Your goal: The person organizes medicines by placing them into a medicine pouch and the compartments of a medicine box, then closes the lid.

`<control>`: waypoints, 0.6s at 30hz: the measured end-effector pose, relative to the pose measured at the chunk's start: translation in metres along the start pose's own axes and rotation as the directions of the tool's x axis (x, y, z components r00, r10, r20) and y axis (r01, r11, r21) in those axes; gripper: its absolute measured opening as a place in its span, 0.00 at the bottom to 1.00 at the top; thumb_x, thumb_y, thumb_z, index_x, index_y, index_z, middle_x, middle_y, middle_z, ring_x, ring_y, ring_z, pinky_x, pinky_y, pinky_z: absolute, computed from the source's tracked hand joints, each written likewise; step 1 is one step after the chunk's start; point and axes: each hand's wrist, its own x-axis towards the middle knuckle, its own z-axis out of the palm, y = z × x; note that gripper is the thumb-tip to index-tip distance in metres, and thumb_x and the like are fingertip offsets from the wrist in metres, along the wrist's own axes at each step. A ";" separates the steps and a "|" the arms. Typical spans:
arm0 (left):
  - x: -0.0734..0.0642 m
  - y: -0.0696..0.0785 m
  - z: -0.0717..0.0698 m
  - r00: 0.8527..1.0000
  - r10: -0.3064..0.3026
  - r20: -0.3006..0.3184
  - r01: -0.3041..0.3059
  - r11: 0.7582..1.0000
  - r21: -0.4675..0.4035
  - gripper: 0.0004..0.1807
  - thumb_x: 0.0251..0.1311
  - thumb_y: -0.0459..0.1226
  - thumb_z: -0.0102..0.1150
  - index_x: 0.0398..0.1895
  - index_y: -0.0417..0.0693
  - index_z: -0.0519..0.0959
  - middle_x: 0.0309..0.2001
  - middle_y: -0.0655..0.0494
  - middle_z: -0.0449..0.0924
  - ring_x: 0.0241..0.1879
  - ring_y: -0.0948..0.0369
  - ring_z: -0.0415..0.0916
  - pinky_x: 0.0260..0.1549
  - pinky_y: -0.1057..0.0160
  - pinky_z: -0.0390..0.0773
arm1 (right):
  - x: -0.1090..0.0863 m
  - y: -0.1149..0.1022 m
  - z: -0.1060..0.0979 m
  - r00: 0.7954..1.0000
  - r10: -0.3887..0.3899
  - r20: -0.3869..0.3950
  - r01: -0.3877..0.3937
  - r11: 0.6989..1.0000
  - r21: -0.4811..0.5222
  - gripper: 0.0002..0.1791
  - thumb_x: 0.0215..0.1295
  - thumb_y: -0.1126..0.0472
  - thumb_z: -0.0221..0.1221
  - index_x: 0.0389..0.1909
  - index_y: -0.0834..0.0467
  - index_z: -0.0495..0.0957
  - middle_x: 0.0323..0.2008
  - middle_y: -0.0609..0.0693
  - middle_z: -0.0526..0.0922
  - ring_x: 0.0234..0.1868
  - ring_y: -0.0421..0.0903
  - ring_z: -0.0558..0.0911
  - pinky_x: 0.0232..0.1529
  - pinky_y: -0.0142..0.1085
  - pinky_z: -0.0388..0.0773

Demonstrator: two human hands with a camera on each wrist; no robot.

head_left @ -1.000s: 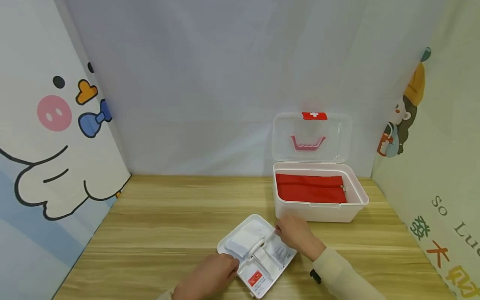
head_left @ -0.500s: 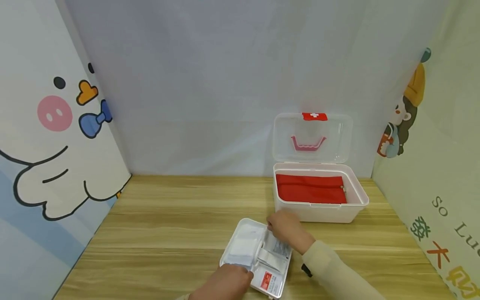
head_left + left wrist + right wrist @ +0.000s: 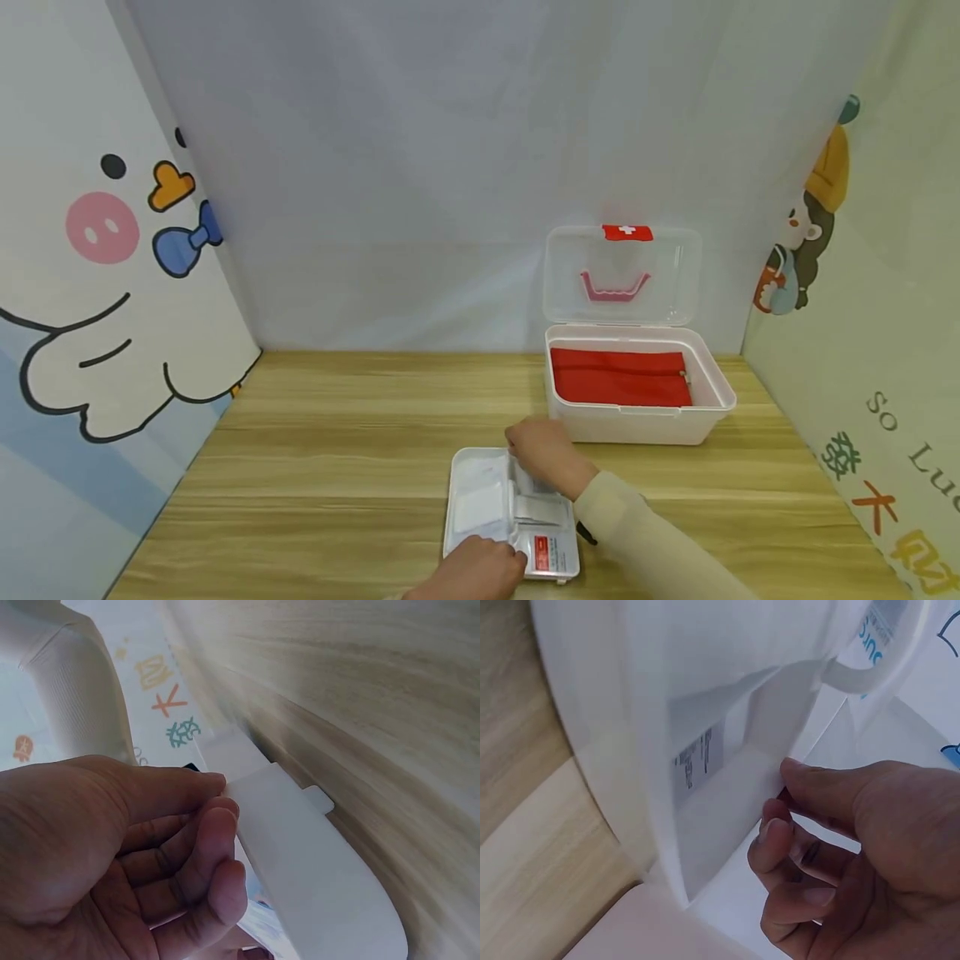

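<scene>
A white divided tray point(image 3: 448, 510) lies on the wooden table in front of me, squared to its front edge. White packets point(image 3: 480, 508) fill its left compartment. A folded white packet point(image 3: 542, 509) and a red-and-white labelled packet point(image 3: 542, 553) lie on the right. My left hand point(image 3: 478, 568) pinches the near end of the tray, around its middle divider. At the far end my right hand point(image 3: 543, 450) does likewise; the right wrist view shows thumb and forefinger on the white wall point(image 3: 727, 877). My right hand hides the tray's far right corner.
Behind the tray at right stands a white box point(image 3: 630, 427), its clear lid point(image 3: 622, 250) with pink handle raised. A red zip pouch point(image 3: 618, 379) lies inside it. Cartoon-printed panels border both sides, and a pale cloth hangs at the back.
Both hands have turned the tray counterclockwise from a slant to square. My left hand has moved right and nearer, my right hand left and slightly farther away.
</scene>
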 end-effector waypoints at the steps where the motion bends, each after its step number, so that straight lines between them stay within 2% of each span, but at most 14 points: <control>1: 0.001 0.001 0.000 1.000 -0.001 -0.002 0.001 1.000 0.006 0.08 0.49 0.43 0.64 0.18 0.58 0.76 0.16 0.67 0.76 0.14 0.69 0.68 0.10 0.67 0.62 | 0.001 -0.001 0.000 1.000 -0.002 -0.001 0.002 1.000 -0.003 0.06 0.62 0.60 0.64 0.25 0.52 0.80 0.26 0.49 0.83 0.31 0.48 0.81 0.30 0.42 0.77; 7: 0.002 0.005 0.003 0.998 -0.028 -0.052 0.030 0.999 0.035 0.09 0.48 0.45 0.65 0.18 0.58 0.75 0.17 0.66 0.77 0.15 0.69 0.71 0.10 0.68 0.64 | 0.002 -0.002 0.001 1.000 0.001 -0.020 -0.001 1.000 0.014 0.05 0.61 0.60 0.64 0.26 0.53 0.80 0.26 0.50 0.83 0.30 0.49 0.81 0.30 0.42 0.77; 11: 0.000 -0.001 -0.003 0.995 -0.094 -0.034 0.091 0.993 -0.075 0.11 0.54 0.45 0.64 0.19 0.56 0.75 0.18 0.65 0.75 0.17 0.69 0.72 0.12 0.68 0.64 | -0.004 0.000 -0.003 0.999 0.031 -0.039 -0.029 0.998 0.050 0.05 0.61 0.58 0.65 0.31 0.54 0.79 0.27 0.51 0.83 0.31 0.51 0.82 0.29 0.44 0.77; 14: -0.002 -0.010 -0.011 0.986 -0.165 -0.008 0.160 0.968 -0.191 0.12 0.61 0.45 0.61 0.20 0.54 0.76 0.19 0.65 0.73 0.19 0.68 0.72 0.15 0.68 0.65 | -0.011 0.002 -0.007 0.997 0.051 -0.065 -0.047 0.996 0.070 0.06 0.61 0.58 0.65 0.35 0.55 0.78 0.29 0.52 0.83 0.32 0.52 0.82 0.30 0.44 0.78; 18: -0.004 -0.021 -0.016 0.971 -0.233 -0.056 0.211 0.941 -0.264 0.12 0.63 0.43 0.59 0.22 0.53 0.75 0.20 0.64 0.71 0.21 0.67 0.72 0.18 0.68 0.67 | -0.025 0.006 -0.012 0.991 0.059 -0.122 -0.048 0.995 0.092 0.08 0.60 0.57 0.66 0.36 0.55 0.79 0.30 0.52 0.83 0.31 0.52 0.82 0.29 0.43 0.77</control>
